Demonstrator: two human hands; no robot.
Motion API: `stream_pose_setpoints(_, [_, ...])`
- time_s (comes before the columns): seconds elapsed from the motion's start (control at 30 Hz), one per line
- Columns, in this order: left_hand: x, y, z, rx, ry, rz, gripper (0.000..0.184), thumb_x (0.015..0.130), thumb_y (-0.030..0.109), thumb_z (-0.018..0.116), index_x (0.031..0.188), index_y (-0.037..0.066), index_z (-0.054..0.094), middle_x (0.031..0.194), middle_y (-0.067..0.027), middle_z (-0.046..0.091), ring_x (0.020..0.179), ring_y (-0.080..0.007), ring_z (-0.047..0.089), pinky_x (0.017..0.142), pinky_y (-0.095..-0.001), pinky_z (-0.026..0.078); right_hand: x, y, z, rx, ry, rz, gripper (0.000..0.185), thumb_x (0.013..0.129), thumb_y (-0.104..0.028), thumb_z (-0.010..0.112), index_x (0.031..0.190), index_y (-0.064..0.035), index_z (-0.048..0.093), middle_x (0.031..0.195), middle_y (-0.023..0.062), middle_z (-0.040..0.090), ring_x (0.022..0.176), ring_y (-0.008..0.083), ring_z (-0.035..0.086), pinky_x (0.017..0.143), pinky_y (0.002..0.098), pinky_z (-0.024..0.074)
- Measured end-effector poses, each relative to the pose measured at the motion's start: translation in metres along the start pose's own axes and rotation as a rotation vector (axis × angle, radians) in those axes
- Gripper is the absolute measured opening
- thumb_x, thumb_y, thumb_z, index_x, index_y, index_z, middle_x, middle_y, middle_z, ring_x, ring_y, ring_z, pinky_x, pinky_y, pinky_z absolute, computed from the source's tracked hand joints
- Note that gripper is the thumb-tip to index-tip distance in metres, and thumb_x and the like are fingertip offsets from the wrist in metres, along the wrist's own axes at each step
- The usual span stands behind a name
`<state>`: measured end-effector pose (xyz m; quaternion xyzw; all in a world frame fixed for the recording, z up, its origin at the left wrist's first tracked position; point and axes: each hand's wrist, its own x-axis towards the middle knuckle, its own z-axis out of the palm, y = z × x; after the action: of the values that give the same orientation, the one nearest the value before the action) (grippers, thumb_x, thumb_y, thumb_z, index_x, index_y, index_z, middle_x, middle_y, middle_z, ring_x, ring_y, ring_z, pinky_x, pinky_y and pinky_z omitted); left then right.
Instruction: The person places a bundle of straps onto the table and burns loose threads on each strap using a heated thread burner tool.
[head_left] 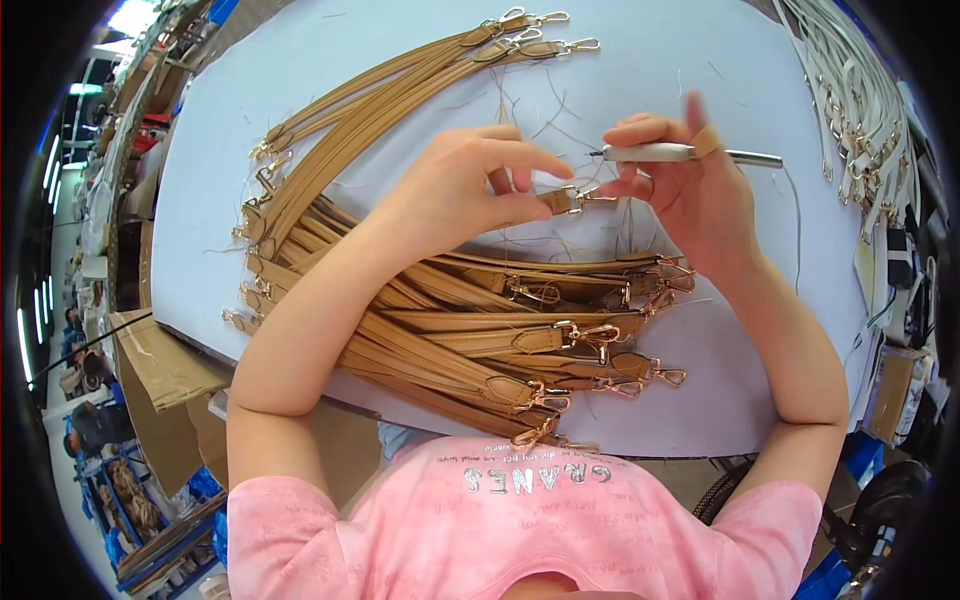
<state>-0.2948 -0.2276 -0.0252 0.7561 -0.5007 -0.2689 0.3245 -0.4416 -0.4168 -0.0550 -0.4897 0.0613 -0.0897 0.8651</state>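
Observation:
My left hand [475,185] is closed, with thumb and fingers pinching the end of a tan strap [553,203]. A silver swivel clasp [585,197] sticks out of that end toward my right hand. My right hand [695,185] is closed around a white, pen-shaped tool with a cord [650,153]. Its thin dark tip points left, just above the strap end, and its metal rear end points right. The fingertips of my right hand are close to the clasp; whether they touch it I cannot tell. Loose threads [560,115] lie behind both hands.
A pile of tan straps with gold-coloured clasps [470,335] lies between my arms. More tan straps with silver clasps [370,95] curve across the table's far left. White straps [850,90] hang over the right side. The tool's cord [798,230] runs down the white table [740,390]. Cardboard [165,360] stands at left.

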Motion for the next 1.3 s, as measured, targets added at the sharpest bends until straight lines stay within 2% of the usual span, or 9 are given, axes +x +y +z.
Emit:
stream_pose_setpoints(0.13, [0.003,-0.014,0.004,-0.161,0.016,0.026,0.018,0.08,0.013,0.074,0.097,0.011,0.075,0.075,-0.0028,0.061,0.068,-0.0128,0.062,0.06,-0.0294,0.05,0.002,0.0,0.002,-0.082,0.01,0.044,0.029,0.099,-0.021,0.051,0.106,0.005,0.062,0.094,0.0048,0.058,0.082,0.0115,0.06,0.091,0.0383,0.0544])
stream_pose_setpoints(0.23, [0.005,-0.015,0.0,-0.342,-0.075,-0.153,0.013,0.083,0.014,0.072,0.096,0.01,0.075,0.072,-0.0025,0.065,0.066,-0.0101,0.063,0.056,-0.0269,0.051,0.004,0.0,0.003,-0.138,0.004,0.079,0.02,0.096,-0.013,0.055,0.104,0.0046,0.062,0.092,0.0041,0.057,0.083,0.0112,0.06,0.093,0.0389,0.054])
stream_pose_setpoints(0.3, [0.005,-0.015,0.0,-0.351,-0.065,-0.138,0.012,0.083,0.015,0.071,0.095,0.01,0.074,0.072,-0.003,0.066,0.065,-0.0098,0.063,0.054,-0.0265,0.051,0.005,0.001,0.004,-0.15,0.016,0.093,0.016,0.092,-0.007,0.059,0.104,0.0037,0.062,0.091,0.0035,0.057,0.084,0.0108,0.061,0.092,0.0384,0.0545])
stream_pose_setpoints(0.47, [0.004,-0.015,0.0,-0.356,-0.083,-0.08,0.011,0.086,0.016,0.068,0.091,0.008,0.073,0.073,-0.004,0.067,0.064,-0.0104,0.063,0.053,-0.0274,0.051,0.004,0.001,0.007,-0.202,0.04,0.155,0.009,0.09,-0.007,0.062,0.095,0.0011,0.06,0.085,0.0027,0.056,0.08,0.0103,0.059,0.092,0.0359,0.0547])
stream_pose_setpoints(0.57, [0.006,-0.015,-0.001,-0.315,-0.117,-0.022,0.011,0.087,0.015,0.066,0.091,0.006,0.07,0.073,-0.0045,0.066,0.064,-0.012,0.062,0.057,-0.029,0.05,0.003,0.003,0.006,-0.453,0.033,0.098,0.012,0.087,-0.01,0.066,0.089,0.0002,0.06,0.086,0.0075,0.065,0.08,0.0122,0.065,0.073,0.024,0.0516])
stream_pose_setpoints(0.7, [0.006,-0.015,-0.003,-0.211,-0.169,0.066,0.009,0.09,0.013,0.063,0.092,0.004,0.065,0.075,-0.0041,0.064,0.066,-0.0128,0.061,0.058,-0.0286,0.048,0.001,0.005,0.012,-0.455,0.044,0.063,0.012,0.087,-0.008,0.066,0.084,-0.0013,0.056,0.081,0.006,0.064,0.074,0.0086,0.061,0.065,0.0217,0.0474])
stream_pose_setpoints(0.83, [0.005,-0.015,-0.004,-0.226,-0.189,0.056,0.009,0.093,0.013,0.061,0.092,0.004,0.061,0.077,-0.0016,0.062,0.068,-0.0098,0.059,0.055,-0.0246,0.046,0.0,0.003,0.016,-0.513,0.026,0.075,0.012,0.088,-0.004,0.065,0.084,-0.0032,0.054,0.081,0.0014,0.054,0.072,0.0073,0.052,0.064,0.0223,0.0432])
stream_pose_setpoints(1.07, [0.004,-0.02,-0.005,-0.153,-0.268,0.174,0.011,0.096,0.016,0.057,0.095,0.006,0.06,0.077,-0.0006,0.06,0.07,-0.0093,0.057,0.058,-0.0246,0.045,-0.001,0.004,0.016,-0.542,0.011,0.06,0.012,0.088,-0.005,0.065,0.084,-0.0039,0.054,0.08,0.0008,0.055,0.071,0.0067,0.052,0.064,0.0214,0.0424])
stream_pose_setpoints(1.3, [0.003,-0.014,-0.003,-0.453,-0.143,-0.101,0.011,0.096,0.017,0.058,0.102,0.007,0.061,0.077,0.0009,0.06,0.069,-0.0071,0.054,0.059,-0.0244,0.045,-0.001,0.006,0.015,-0.536,0.014,0.052,0.012,0.09,-0.006,0.065,0.086,-0.0043,0.054,0.081,0.0016,0.054,0.071,0.0062,0.052,0.067,0.0233,0.0487])
